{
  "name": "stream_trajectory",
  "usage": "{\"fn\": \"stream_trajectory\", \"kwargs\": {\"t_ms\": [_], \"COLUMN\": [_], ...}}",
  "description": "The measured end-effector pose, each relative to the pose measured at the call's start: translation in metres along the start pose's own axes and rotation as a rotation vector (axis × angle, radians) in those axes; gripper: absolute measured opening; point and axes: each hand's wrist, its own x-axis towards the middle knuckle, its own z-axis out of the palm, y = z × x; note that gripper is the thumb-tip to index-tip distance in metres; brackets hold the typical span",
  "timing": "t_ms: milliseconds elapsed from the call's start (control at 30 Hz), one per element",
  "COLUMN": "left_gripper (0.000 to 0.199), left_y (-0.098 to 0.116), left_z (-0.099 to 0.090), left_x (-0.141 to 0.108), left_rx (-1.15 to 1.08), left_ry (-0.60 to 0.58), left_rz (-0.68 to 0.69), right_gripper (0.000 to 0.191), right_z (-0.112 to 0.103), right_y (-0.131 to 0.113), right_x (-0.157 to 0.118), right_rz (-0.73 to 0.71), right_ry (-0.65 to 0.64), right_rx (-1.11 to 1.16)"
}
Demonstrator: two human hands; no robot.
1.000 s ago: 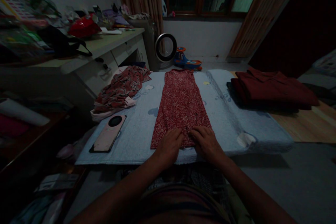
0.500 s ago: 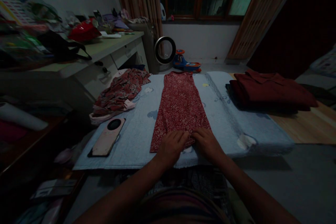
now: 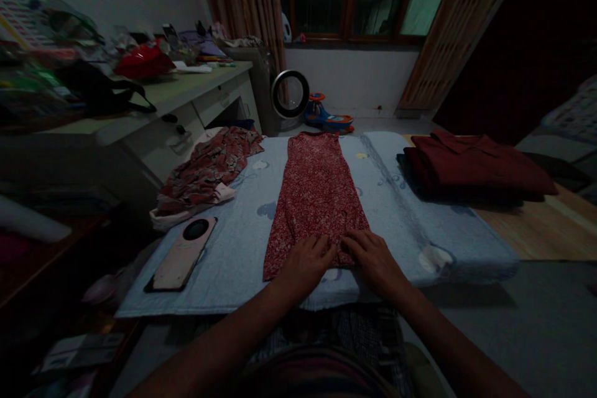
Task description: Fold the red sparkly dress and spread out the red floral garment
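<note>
A red garment with a small pale print, perhaps a dress folded lengthwise, lies flat on a light blue cloth. It is narrower at its far end and wider toward me. My left hand rests on its near part, palm down, fingers bent a little and apart. Close beside it, my right hand touches the garment near its lower right edge, with its fingers loosely curved and apart. The fingertips of both hands nearly meet, and no fabric shows gripped between them.
On the left of the cloth lie a phone and a crumpled patterned garment. Folded dark red clothes are stacked on the right. A cluttered desk stands at the left; a ride-on toy is beyond the far edge.
My hands have shifted slightly on the near part of the garment, the fingers loosening and the right hand moving a bit to the right. The view has tilted slightly up.
</note>
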Motion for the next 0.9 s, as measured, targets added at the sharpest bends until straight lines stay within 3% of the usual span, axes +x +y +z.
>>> {"fn": "stream_trajectory", "kwargs": {"t_ms": [233,600,767,900], "left_gripper": [0.039,0.028,0.027,0.035], "left_y": [-0.001,-0.006,-0.005,-0.009], "left_z": [0.0,0.002,0.006,0.004], "left_x": [-0.001,0.006,0.008,0.003], "left_rx": [-0.077,-0.111,-0.102,-0.152], "left_ry": [-0.036,0.059,0.078,0.028], "left_rz": [-0.023,-0.03,-0.021,-0.003], "right_gripper": [0.036,0.024,0.032,0.036], "right_z": [-0.003,-0.008,-0.014,-0.017], "right_y": [0.011,0.014,0.014,0.015], "right_x": [0.002,0.022,0.023,0.021], "right_rz": [-0.018,-0.048,-0.054,-0.062], "right_ry": [0.013,-0.089,-0.127,-0.146], "right_rx": [-0.004,0.062,0.112,0.104]}}
